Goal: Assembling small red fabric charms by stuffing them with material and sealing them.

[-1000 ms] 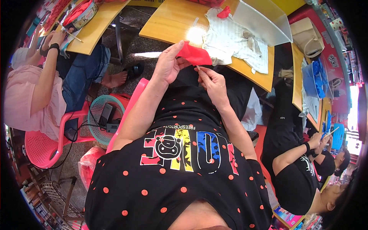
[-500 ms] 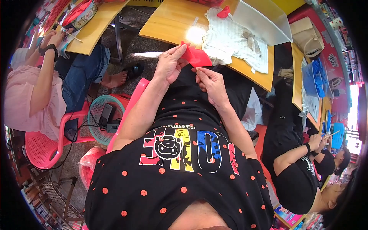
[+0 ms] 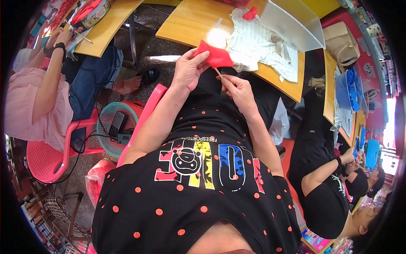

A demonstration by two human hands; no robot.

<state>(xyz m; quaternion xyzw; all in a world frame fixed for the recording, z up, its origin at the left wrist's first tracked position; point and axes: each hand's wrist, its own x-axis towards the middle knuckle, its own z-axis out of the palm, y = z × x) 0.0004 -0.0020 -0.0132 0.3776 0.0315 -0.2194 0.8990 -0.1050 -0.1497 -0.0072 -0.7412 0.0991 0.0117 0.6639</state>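
My left hand point(image 3: 188, 71) pinches a small red fabric piece point(image 3: 216, 56) between thumb and fingers, just off the table's near edge. A thin wooden stick point(image 3: 218, 73) is gripped in my right hand point(image 3: 239, 91). Its upper end meets the lower edge of the red piece; whether it goes inside is hidden. Beyond my hands, a crumpled white cloth point(image 3: 243, 40) lies on the wooden table point(image 3: 182, 25), with another small red piece point(image 3: 251, 13) at its far end.
A translucent plastic bin point(image 3: 292, 23) stands at the table's far right. To the left, a person in pink point(image 3: 38, 106) sits on a pink chair point(image 3: 46, 163) beside a teal basket point(image 3: 105, 142). On the right, a person in black point(image 3: 323, 203) works near a blue tub point(image 3: 347, 91).
The red piece now lies more spread in my left hand. My right hand has drawn slightly down and right, and the stick between it and the fabric shows.
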